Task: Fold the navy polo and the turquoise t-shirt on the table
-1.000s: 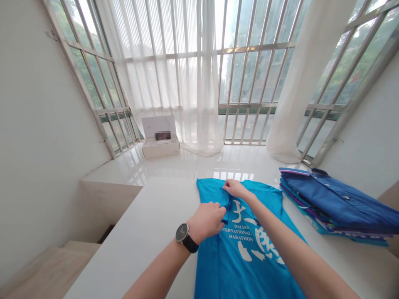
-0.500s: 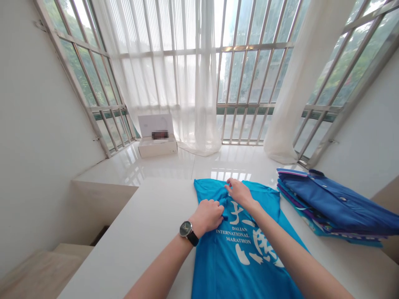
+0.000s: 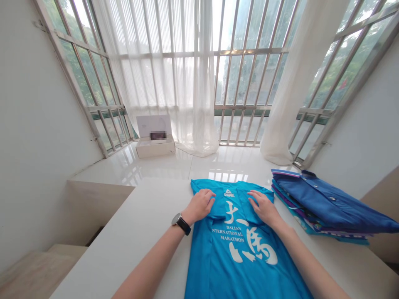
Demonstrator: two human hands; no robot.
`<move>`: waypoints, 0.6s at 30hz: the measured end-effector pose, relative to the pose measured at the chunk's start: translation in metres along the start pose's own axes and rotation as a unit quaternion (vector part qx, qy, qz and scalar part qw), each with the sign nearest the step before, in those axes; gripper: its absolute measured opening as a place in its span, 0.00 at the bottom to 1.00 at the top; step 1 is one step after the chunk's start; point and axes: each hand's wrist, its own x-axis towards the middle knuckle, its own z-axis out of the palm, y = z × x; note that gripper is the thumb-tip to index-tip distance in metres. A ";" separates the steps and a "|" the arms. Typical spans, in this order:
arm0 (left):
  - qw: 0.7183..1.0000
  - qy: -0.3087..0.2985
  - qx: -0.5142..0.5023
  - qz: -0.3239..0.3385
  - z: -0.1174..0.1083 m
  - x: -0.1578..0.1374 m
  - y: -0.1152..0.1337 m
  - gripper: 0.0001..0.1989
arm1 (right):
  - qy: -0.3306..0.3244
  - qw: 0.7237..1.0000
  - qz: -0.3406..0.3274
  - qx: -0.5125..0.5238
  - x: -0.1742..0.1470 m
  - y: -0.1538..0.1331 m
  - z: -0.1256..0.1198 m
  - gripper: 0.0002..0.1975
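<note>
Bright blue, the shirt (image 3: 215, 265) lies on the white surface (image 3: 131, 232) beneath both hands, its top edge just beyond them. The left hand (image 3: 201, 204) curls over one upper side; whether it pinches cloth, I can't tell. The right hand (image 3: 262, 207), fingers loosely spread, covers the other, nearer the folded clothes (image 3: 330, 203).

Apparently a home; sheer curtains (image 3: 202, 128); barred windows (image 3: 247, 79); folded clothes (image 3: 330, 203).
</note>
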 end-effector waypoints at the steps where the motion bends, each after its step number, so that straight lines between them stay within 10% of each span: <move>1: 1.000 0.005 0.005 -0.019 0.006 0.003 -0.003 0.21 | -0.008 1.000 0.003 -0.011 0.000 0.003 0.005 0.24; 7: 0.993 -0.010 0.074 -0.093 0.039 0.009 -0.007 0.37 | -0.060 0.995 0.031 -0.072 -0.005 0.003 0.023 0.32; 18: 0.989 -0.057 0.096 -0.096 0.026 -0.026 -0.009 0.40 | -0.104 0.990 0.036 -0.092 -0.030 -0.021 0.012 0.33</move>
